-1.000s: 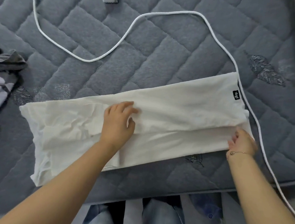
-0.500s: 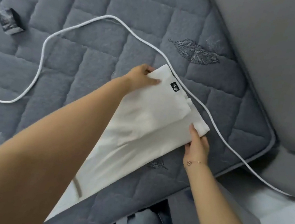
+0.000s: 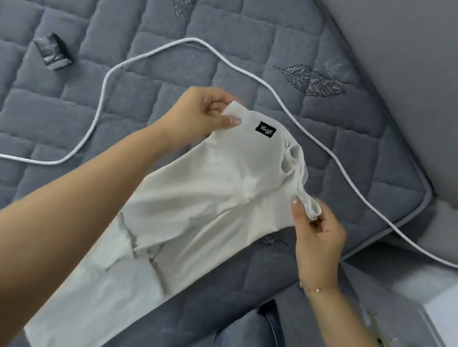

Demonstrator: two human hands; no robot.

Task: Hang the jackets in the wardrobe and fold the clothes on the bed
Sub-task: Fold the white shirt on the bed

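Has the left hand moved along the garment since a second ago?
Yes. The left hand went from the garment's middle to its end by the black label, where it pinches a corner; the right hand pinches the other.

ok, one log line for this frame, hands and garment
step: folding | left hand: pinches far corner of white garment | right hand: pinches near corner | garment end: lifted off bed | white cord: untouched
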